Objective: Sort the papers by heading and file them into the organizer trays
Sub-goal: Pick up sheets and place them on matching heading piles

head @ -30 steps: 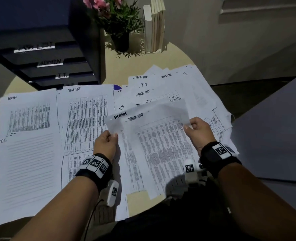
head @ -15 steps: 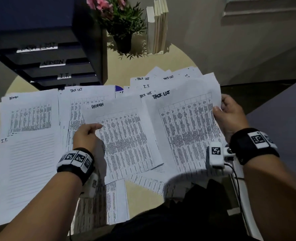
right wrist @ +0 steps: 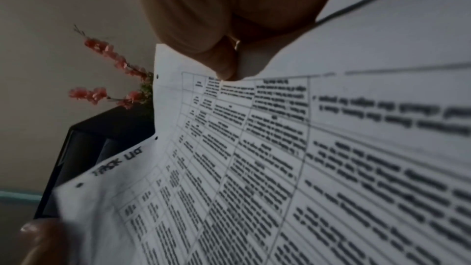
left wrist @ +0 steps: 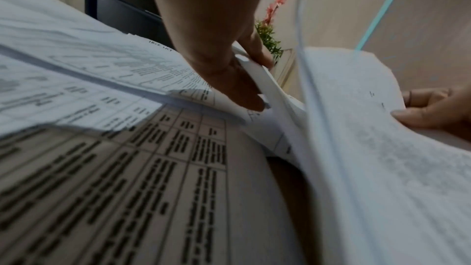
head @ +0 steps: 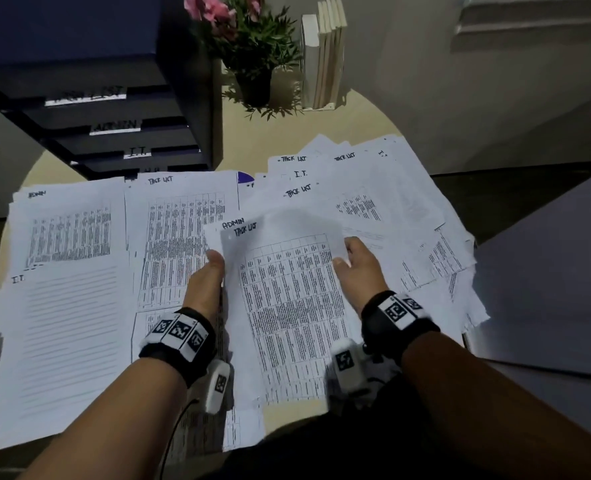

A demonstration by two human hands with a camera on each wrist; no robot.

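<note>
Above the table's near middle I hold two printed sheets, one over the other. The TASK LIST sheet (head: 287,306) lies on top, and the ADMIN sheet (head: 214,230) peeks out at its upper left. My left hand (head: 211,271) pinches their left edge; in the left wrist view this hand (left wrist: 244,82) has its fingers closed on a paper edge. My right hand (head: 351,263) pinches the right edge, thumb on the TASK LIST sheet (right wrist: 229,168). The black organizer (head: 114,126) with labelled trays stands at the back left.
Sorted piles lie on the left: ADMIN (head: 69,230), I.T. (head: 62,341) and TASK LIST (head: 183,237). A loose heap of papers (head: 373,202) spreads on the right. A potted plant (head: 249,46) and upright books (head: 325,57) stand at the back of the round table (head: 287,133).
Half a second ago the ADMIN sheet in my left hand and the TASK LIST sheet in my right were spread apart. Now my hands have come together and the sheets overlap.
</note>
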